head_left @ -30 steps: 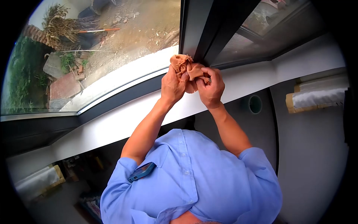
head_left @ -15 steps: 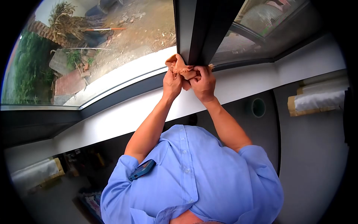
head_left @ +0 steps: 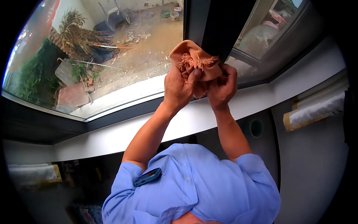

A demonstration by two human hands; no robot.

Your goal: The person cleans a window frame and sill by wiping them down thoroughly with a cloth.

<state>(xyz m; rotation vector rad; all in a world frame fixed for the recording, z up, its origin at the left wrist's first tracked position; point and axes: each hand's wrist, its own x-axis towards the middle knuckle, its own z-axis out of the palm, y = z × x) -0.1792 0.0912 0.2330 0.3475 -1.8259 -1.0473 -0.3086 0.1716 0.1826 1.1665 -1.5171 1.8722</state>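
Observation:
An orange cloth (head_left: 201,71) with frayed edges is bunched between my two hands, in front of the dark window post (head_left: 214,33). My left hand (head_left: 177,87) grips its left side, thumb pressed on the folds. On the right, my right hand (head_left: 223,87) has its fingers closed round the cloth's other side. Behind and below the hands runs the white window sill (head_left: 145,127).
A large window pane (head_left: 149,52) at the left shows rubble and dried stalks outside. Another pane (head_left: 257,37) is at the right. A greenish round container (head_left: 256,128) stands below the sill. A phone (head_left: 148,177) sits in the shirt pocket.
Both hands have risen with the cloth, away from the sill and the foot of the post. The cloth is spread wider, and the view has tilted up to show more ground outside.

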